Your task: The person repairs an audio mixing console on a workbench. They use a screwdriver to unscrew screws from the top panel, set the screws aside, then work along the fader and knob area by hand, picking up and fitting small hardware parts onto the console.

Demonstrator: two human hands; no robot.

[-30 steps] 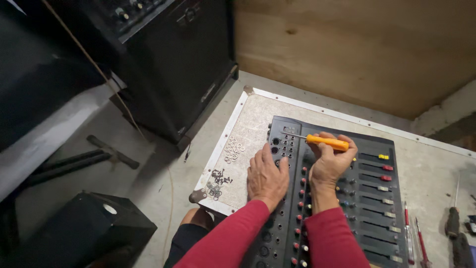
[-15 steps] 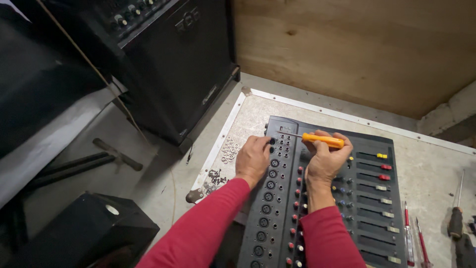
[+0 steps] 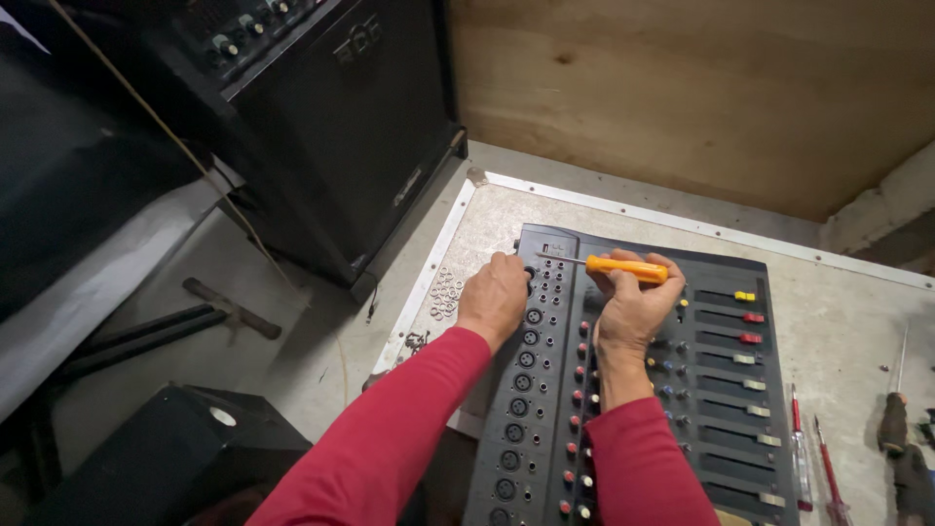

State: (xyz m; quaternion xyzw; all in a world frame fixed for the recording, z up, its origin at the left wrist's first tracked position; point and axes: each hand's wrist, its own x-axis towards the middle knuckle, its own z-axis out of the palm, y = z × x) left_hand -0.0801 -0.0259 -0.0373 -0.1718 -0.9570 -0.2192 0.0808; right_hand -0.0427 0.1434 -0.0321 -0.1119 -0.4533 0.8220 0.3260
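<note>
Head view, right hand (image 3: 633,312) gripping orange screwdriver (image 3: 623,268), mixer (image 3: 682,390).

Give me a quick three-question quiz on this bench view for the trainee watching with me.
1. Which hand holds the orange-handled screwdriver?
2. True or false: the left hand rests at the far left corner of the audio mixer.
3. What lies on the tabletop just left of the mixer: A) small washers, B) a hammer, C) a roll of tape?

Key: 1. The right hand. 2. True. 3. A.
</note>
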